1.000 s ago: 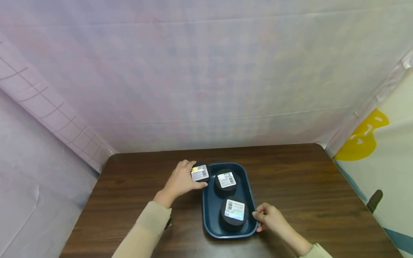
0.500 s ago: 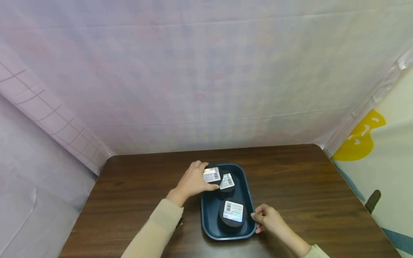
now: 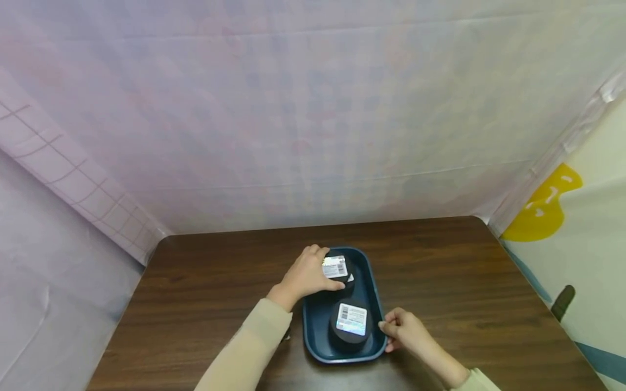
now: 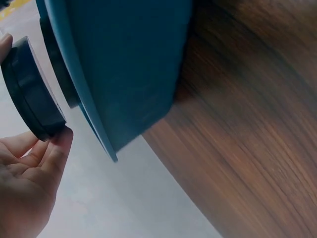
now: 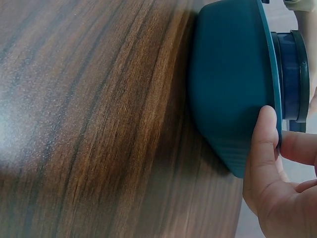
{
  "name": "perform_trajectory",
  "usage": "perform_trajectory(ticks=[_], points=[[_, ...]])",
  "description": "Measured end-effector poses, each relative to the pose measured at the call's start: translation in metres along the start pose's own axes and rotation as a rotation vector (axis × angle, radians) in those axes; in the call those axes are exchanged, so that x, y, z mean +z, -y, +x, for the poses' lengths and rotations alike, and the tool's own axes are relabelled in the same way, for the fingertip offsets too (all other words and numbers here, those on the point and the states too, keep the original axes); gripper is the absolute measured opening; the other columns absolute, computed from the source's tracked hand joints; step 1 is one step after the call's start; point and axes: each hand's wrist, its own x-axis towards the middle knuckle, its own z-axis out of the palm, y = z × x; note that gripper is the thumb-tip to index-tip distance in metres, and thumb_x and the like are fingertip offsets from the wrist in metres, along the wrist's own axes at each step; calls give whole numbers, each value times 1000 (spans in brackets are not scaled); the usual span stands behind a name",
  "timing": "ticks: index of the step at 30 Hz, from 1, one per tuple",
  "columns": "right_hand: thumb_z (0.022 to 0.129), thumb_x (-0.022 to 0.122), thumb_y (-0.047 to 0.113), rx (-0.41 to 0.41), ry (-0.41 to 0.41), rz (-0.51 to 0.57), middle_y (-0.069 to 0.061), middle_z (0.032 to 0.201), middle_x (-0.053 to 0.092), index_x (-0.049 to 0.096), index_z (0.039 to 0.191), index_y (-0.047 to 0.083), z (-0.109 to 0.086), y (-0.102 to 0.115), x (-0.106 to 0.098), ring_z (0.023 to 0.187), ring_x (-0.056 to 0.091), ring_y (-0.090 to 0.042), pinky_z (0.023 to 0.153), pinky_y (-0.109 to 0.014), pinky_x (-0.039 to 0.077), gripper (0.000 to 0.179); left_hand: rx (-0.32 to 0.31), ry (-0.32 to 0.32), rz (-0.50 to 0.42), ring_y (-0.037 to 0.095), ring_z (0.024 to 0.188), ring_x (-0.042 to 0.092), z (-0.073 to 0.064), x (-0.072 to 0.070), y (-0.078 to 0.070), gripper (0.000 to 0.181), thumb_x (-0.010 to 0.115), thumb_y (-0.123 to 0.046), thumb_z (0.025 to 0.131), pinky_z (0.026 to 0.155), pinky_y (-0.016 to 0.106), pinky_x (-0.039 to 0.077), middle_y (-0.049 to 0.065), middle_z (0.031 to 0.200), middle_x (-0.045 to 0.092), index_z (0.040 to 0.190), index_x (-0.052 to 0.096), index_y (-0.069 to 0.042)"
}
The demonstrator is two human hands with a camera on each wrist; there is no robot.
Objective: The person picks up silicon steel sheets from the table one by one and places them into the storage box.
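My left hand (image 3: pixel 308 274) grips a round black tub (image 3: pixel 335 267) with a white barcode label on top. Thumb and fingers hold it by its sides, above the far half of a deep blue tray (image 3: pixel 316 326). A second black tub (image 3: pixel 348 289) stands in the tray beneath, mostly covered from the head camera. Nearer the front sits another labelled black tub (image 3: pixel 349 342). In the left wrist view a gap separates the held tub (image 4: pixel 30 89) from the tray (image 4: pixel 129 64). My right hand (image 3: pixel 408 331) pinches the tray's right rim, as the right wrist view also shows.
The tray stands on a dark brown wooden table (image 3: pixel 205 293). Pale patterned sheets (image 3: pixel 303 136) hang behind it and along both sides. A small dark object (image 3: pixel 286 335) peeks out beside my left sleeve; its kind is hidden.
My left hand has carried its tub rightward from the tray's left edge to above the far tub, covering most of it. The right hand stays at the rim.
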Motion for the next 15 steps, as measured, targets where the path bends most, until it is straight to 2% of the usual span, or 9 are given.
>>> perform_trajectory(ticks=[7, 15], points=[[87, 59, 2, 0, 3, -6, -4, 59, 47, 48, 89, -11, 2, -3, 0, 46, 53, -14, 49, -40, 55, 17, -13, 33, 5, 26, 116, 46, 4, 3, -6, 96, 77, -58, 63, 96, 42, 44, 14, 129, 48, 134, 45, -2], [87, 59, 2, 2, 4, -9, -4, 59, 46, 48, 89, -11, 1, -2, -1, 46, 54, -14, 49, -40, 55, 17, -3, 33, 23, 27, 116, 46, 8, 7, -9, 97, 77, -58, 62, 94, 43, 45, 15, 129, 48, 134, 46, -2]])
